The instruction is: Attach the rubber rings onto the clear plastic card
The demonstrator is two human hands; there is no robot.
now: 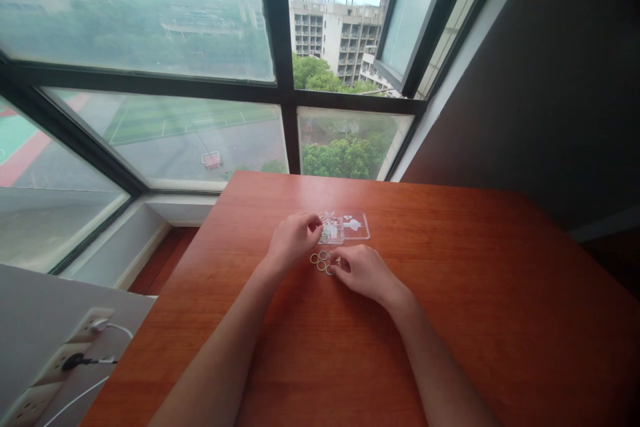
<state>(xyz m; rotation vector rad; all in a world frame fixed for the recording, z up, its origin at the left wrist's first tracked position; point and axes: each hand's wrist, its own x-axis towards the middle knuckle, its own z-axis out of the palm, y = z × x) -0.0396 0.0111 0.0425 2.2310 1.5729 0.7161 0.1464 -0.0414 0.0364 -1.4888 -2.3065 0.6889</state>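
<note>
A small clear plastic case (356, 227) with its lid open lies on the reddish wooden table (475, 293), holding small metal bits. In front of it several small metal rings (320, 260) lie on the table. My left hand (293, 239) rests at the left edge of the case, fingertips touching it. My right hand (364, 272) sits just right of the rings, fingertips pinching one ring at the cluster's right edge.
Large windows (200, 127) rise behind the table, one pane tilted open at upper right. A dark wall (550, 93) runs along the right side. At lower left a white power strip (55, 367) with plugged cables lies on a grey surface.
</note>
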